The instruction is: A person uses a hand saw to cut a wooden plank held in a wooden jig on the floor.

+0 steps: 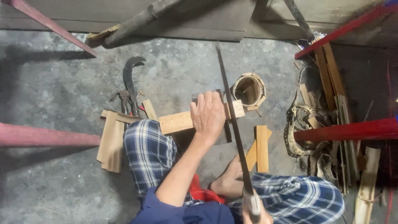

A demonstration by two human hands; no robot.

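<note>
My left hand (208,115) presses down on a pale wooden plank (176,122) that lies across the concrete floor in front of my knees. A long hand saw (232,120) crosses the plank just right of that hand, its blade running from far up the floor back to me. My right hand (253,213) grips the saw's handle at the bottom edge of the view, mostly cut off. A short end of the plank (238,108) sticks out to the right of the blade.
A curved billhook (130,81) and pincers (122,99) lie at left by flat wood offcuts (111,143). A small woven bamboo basket (248,89) stands behind the plank. Two cut pieces (260,148) lie by my foot. Red metal bars (348,130) and bamboo strips (327,116) crowd the right.
</note>
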